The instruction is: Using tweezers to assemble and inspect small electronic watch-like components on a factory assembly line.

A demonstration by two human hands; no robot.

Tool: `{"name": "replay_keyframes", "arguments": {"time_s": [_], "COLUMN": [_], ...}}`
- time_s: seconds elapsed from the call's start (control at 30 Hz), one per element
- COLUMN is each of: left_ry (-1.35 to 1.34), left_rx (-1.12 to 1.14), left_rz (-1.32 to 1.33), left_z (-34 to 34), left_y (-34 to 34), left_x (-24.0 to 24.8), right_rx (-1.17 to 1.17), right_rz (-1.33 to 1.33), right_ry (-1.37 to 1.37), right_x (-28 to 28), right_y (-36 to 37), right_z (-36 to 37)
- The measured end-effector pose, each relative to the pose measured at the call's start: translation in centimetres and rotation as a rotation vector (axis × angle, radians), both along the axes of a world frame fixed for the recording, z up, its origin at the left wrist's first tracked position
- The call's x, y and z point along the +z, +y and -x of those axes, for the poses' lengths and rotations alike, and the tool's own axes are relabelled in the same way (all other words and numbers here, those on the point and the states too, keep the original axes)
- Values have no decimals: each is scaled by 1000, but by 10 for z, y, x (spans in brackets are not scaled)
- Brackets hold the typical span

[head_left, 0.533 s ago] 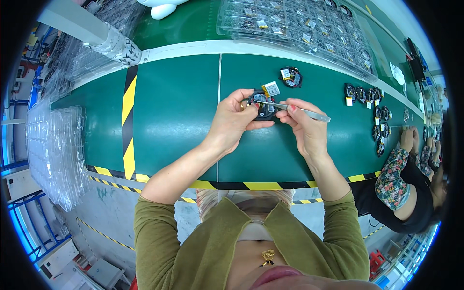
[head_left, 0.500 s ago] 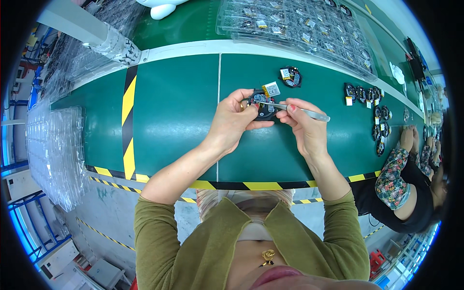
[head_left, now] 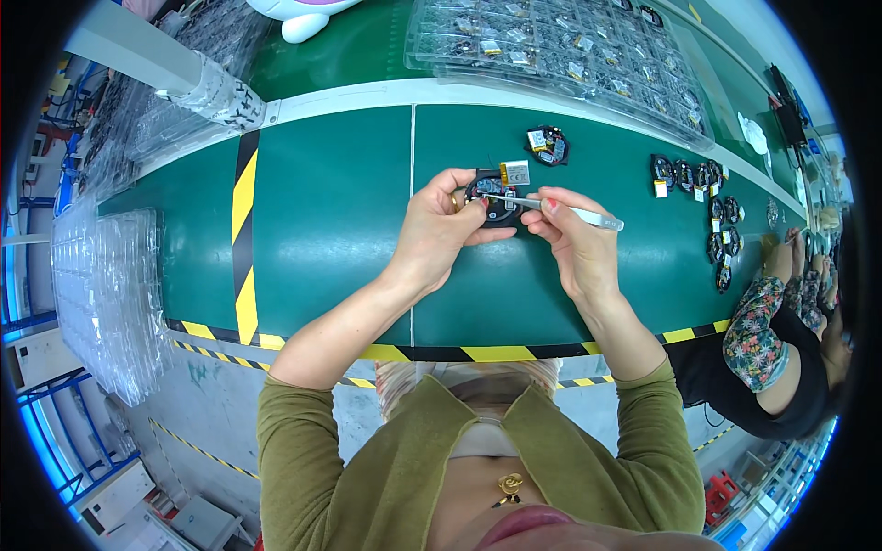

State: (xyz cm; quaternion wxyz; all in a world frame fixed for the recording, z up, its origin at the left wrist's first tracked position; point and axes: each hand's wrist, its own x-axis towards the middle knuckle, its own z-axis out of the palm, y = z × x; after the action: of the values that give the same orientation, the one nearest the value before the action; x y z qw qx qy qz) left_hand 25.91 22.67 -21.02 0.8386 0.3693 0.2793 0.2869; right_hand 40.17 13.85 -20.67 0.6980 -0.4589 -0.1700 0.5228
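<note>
My left hand (head_left: pixel 441 219) grips a round black electronic module (head_left: pixel 501 213) by its left side, thumb on top and fingers around the rim. A small silver battery cell (head_left: pixel 515 173) with a yellow edge sticks out from the module's far side. Metal tweezers (head_left: pixel 579 215) are pinched in my right hand (head_left: pixel 581 237); their tips reach into the module close to my left thumb. What the tips touch is too small to make out. Just beyond lies another round module (head_left: pixel 548 144) with its own battery, untouched on the green table (head_left: pixel 340 230).
Several like modules (head_left: pixel 715 207) stand in rows at the right. Clear trays (head_left: pixel 560 55) filled with parts lie past the white rail. Stacked empty trays (head_left: pixel 106 294) sit at the left. A co-worker's flowered sleeve (head_left: pixel 758 331) is at the far right.
Both hands stay at the same spot, tweezers inside the module. The module and its battery have turned slightly. The whole view has shifted a little.
</note>
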Motion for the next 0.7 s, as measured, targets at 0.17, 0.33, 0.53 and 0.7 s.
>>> {"name": "replay_keyframes", "arguments": {"time_s": [0.17, 0.33, 0.53, 0.7], "left_ry": [7, 21, 32, 35], "left_rx": [-6, -36, -29, -20], "left_rz": [-14, -17, -33, -40], "left_z": [0, 0, -2, -2], "left_y": [-1, -1, -2, -1], "left_x": [0, 1, 1, -1], "right_rx": [-19, 20, 21, 7], "right_rz": [13, 7, 46, 56], "right_ry": [8, 3, 37, 54], "right_x": [2, 1, 1, 3], "right_y": [1, 1, 1, 0], "right_z": [2, -6, -5, -4]}}
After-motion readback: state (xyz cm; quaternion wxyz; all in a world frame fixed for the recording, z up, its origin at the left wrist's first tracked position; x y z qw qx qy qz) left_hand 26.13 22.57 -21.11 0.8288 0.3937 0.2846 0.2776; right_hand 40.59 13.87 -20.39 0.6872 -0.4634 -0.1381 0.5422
